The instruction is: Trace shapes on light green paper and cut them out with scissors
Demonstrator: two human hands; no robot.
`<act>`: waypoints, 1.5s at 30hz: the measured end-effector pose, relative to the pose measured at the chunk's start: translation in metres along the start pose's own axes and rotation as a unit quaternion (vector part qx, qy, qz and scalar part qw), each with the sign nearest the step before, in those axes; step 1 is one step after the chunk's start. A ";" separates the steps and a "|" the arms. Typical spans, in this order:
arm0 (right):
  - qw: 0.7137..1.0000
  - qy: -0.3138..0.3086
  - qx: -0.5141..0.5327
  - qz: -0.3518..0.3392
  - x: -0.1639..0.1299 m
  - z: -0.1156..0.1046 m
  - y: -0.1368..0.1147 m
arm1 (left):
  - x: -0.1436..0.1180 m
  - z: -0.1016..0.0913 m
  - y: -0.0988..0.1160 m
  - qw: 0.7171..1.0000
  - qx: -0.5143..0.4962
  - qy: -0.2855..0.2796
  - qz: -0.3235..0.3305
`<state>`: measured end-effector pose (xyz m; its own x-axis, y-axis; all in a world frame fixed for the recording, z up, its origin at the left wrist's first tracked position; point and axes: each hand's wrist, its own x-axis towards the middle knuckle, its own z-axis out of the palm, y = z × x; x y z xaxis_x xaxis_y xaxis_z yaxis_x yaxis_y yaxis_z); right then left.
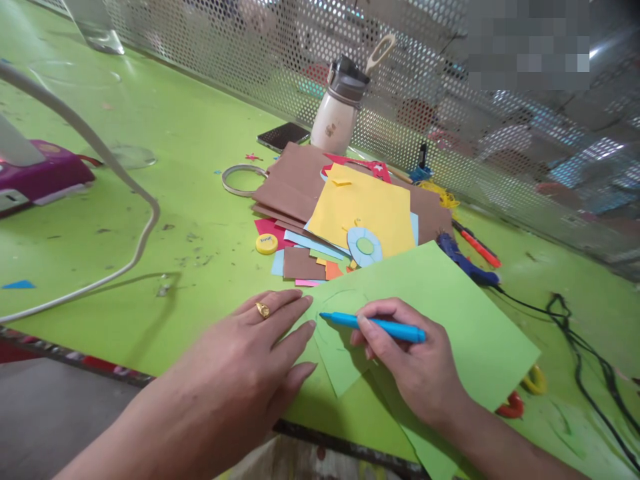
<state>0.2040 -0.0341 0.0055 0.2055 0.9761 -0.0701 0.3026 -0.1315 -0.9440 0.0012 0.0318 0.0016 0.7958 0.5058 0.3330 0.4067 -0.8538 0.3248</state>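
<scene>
Nearest the camera, the left hand [250, 353] lies flat with its fingers spread and extended, pressing down the near-left edge of a green paper sheet [440, 313] that rests on the green table [165, 153]. The right hand [415, 360] has its fingers closed around a blue marker [375, 325], whose tip touches the sheet just beside the left fingertips. A faint curved outline shows on the paper around the tip; it looks like part of a circle, so the drawing seems under way, with the rest of the curve yet to be traced, though the line is too faint to follow fully. Beyond the sheet lies a loose stack of coloured paper [350, 213], yellow on top over brown, with a small blue paper ring [365, 247] on it and a yellow cap [267, 243] beside it. A glue gun [465, 261] lies to the right, its black cord trailing off. Farther back stand a white bottle [337, 113] and a phone [283, 136] near a perforated metal screen [210, 40], beyond which the room is only a blur.
</scene>
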 end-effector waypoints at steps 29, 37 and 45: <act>0.999 -0.007 0.033 0.005 0.001 -0.001 0.000 | 0.000 -0.002 0.000 1.000 0.001 0.000 0.006; 1.000 -0.009 0.019 0.002 0.000 -0.002 0.000 | 0.002 -0.002 0.000 1.000 0.000 0.004 0.009; 0.998 0.009 0.059 0.002 0.000 -0.002 0.004 | 0.001 -0.003 0.001 1.000 0.000 0.005 0.006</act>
<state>0.2074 -0.0347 0.0023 0.2243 0.9721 -0.0686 0.1908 -0.1129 -0.9751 0.0007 0.0317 0.0045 0.7962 0.4962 0.3463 0.3965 -0.8601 0.3209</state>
